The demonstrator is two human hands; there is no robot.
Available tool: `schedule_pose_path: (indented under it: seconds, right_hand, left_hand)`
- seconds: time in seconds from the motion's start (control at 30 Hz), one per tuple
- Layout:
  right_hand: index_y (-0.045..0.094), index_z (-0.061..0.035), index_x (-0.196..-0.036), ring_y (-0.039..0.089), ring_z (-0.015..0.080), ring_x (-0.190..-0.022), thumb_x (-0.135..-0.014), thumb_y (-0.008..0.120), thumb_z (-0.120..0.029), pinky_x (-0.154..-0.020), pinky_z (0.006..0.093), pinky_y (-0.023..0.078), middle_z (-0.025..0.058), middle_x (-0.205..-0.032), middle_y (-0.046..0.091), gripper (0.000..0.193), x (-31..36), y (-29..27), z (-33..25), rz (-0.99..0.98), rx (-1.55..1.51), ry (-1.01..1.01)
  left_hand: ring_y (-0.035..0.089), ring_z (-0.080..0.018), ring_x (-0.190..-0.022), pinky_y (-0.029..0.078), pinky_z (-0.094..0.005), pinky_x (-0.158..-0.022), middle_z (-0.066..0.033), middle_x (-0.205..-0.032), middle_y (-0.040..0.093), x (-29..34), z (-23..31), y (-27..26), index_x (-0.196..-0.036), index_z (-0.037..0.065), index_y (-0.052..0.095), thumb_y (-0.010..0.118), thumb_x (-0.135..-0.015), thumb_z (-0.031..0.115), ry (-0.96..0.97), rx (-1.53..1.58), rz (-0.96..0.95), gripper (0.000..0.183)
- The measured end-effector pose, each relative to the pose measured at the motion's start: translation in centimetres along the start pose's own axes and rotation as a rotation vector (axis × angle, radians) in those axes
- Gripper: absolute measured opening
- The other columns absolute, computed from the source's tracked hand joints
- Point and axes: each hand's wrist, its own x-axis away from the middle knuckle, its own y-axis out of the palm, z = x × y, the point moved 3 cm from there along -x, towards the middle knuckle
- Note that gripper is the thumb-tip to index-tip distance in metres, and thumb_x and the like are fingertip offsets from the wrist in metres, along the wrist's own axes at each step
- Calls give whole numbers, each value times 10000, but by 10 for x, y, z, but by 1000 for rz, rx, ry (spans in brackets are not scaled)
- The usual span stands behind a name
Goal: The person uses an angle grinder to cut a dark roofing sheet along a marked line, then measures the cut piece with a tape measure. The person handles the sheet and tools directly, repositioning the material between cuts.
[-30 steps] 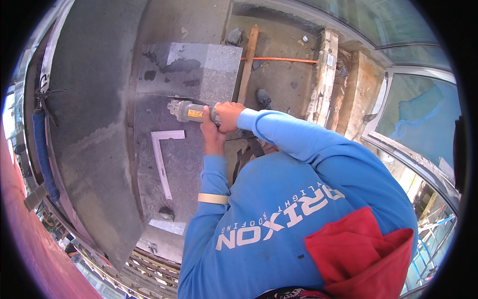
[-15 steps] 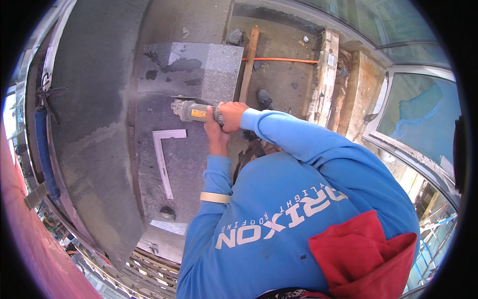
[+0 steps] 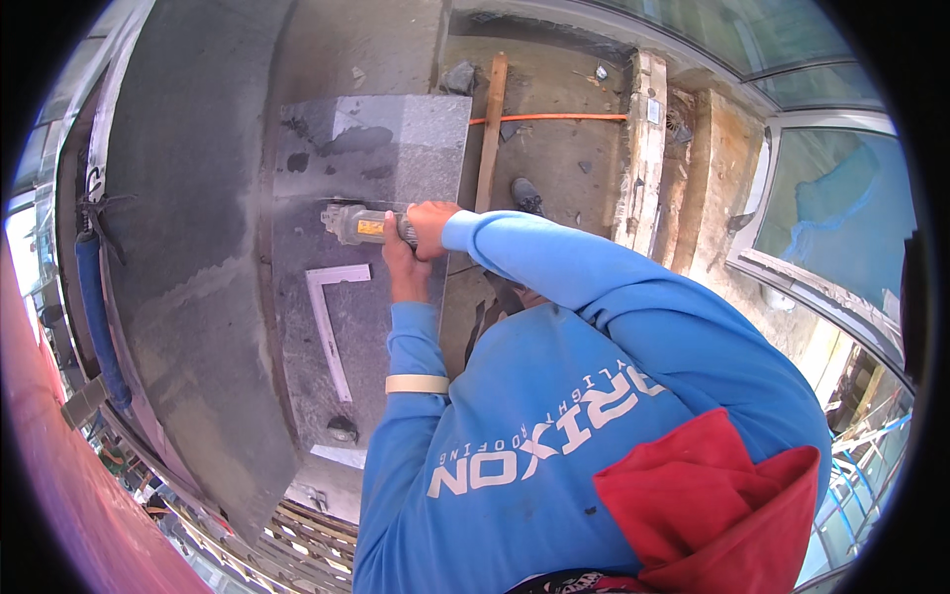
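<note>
Both of my hands are closed around a grey angle grinder (image 3: 354, 226) with a yellow label. My right hand (image 3: 431, 226) wraps its rear end. Just below it, my left hand (image 3: 404, 259) grips the body with the thumb up along the side. The grinder's head lies over a grey stone slab (image 3: 426, 148), beside a thin straight line across it; the disc itself is hard to make out. Dark wet-looking patches mark the slab's far part. A whitish L-shaped square (image 3: 325, 322) rests on the slab nearer me, left of my left forearm.
A small dark rounded object (image 3: 341, 428) sits near the slab's near end. Right of the slab are a wooden strip (image 3: 491, 134), an orange cord (image 3: 564, 117) and my shoe (image 3: 526, 196). A large grey panel (image 3: 188, 247) stretches along the left; a glazed frame (image 3: 831, 213) stands at right.
My hands have shifted the grinder a little to the left along the line on the slab. The view has moved slightly. Both hands keep their hold, and the square stays on the slab.
</note>
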Motion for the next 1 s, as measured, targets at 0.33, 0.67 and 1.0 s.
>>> schedule_pose_path:
  seconds: [0.33,0.67,1.0]
  right_hand:
    - [599,72,-1157,720,407,-1042,-658,768,-215,-907,475,573,258,-1062,724,600,66,-11,33,-17,12,57]
    - [615,59,-1168,708,407,-1084,-648,764,-195,-920,473,572,255,-1101,721,598,19,-2,20,6,19,16]
    - [682,54,-1117,720,385,-1077,-633,786,-206,-919,449,582,249,-1086,734,559,-16,4,-8,-11,34,15]
  left_hand:
    - [698,-270,-1061,595,-430,-924,-170,-1213,671,47,-57,25,-1269,-56,570,674,-991,409,-32,-1,-25,552]
    - [710,-269,-986,612,-426,-851,-155,-1150,670,23,-22,20,-1260,-49,541,706,-967,398,42,-5,28,560]
    - [711,-262,-1001,611,-419,-860,-152,-1144,681,-9,11,-7,-1270,-40,542,700,-971,405,4,-6,11,559]
